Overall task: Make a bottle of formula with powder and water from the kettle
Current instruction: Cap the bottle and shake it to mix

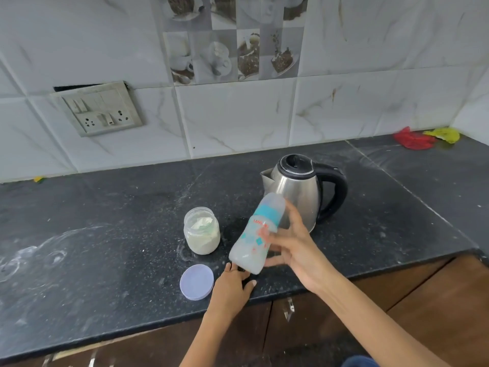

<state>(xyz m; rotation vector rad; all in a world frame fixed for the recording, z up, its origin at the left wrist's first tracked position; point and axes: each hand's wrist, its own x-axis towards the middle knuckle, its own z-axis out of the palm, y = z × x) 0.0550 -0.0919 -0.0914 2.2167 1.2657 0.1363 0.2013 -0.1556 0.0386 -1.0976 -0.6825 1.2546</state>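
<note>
The baby bottle (255, 234) is held tilted just in front of the kettle (299, 189), its capped top leaning toward the kettle's body and its base lowered toward the counter edge. It is gripped around the middle by the right hand (296, 250), fingers curled round its far side. The bottle looks cloudy and blurred, so mixing by shaking is judged to be the step in hand, with the cap already fitted; how much liquid is inside cannot be told. The left hand (232, 284) is rested flat on the counter (105, 260) in front of the kettle, fingers straight, its fingertips just beside the bottle's base and holding nothing. Left of the kettle, the open powder jar (201, 230) is seen upright, with its loose lid (197, 281) lying nearer the counter edge. A firm grip and a tight cap are called for next, then the jar is to be closed.
</note>
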